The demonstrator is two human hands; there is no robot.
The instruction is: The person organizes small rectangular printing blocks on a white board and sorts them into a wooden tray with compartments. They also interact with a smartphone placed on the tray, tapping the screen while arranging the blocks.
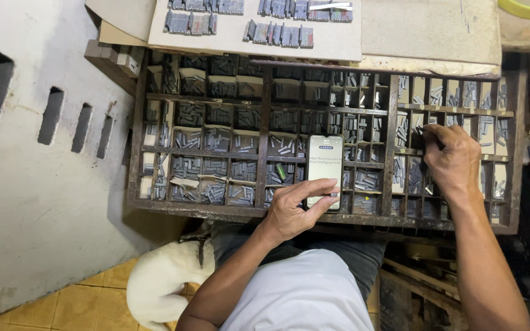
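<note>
A: Workshop corner, seen from above: whitewashed wall w/ slots to the left of the wooden type case (264, 122), yellow floor tiles and a white dog (157, 285) below it. What's in hand?

B: Picking type, judging by the pose. Left hand (292, 208) at the case's near edge, grip wrapped round a smartphone (324, 170) lying upright over the case's middle compartments; screen lit, thumb on its lower face. Right hand (452, 160) reaches into the right-hand section of the case, fingertips pinched together in a compartment of metal type sorts (413, 175). Whether a sort is actually between the fingertips, can't tell; too small.

A: And the finished lines?

B: Set type rows (280, 34) lie on a pale card (345, 46) past the case's far edge.

A: Next move calls for what?

B: Prob. a fine pinch: lift one sort clear w/o dragging its neighbours, check it against the phone text, keep the phone steady on the dividers. A small green item (281, 172) sits just left of the phone.
</note>
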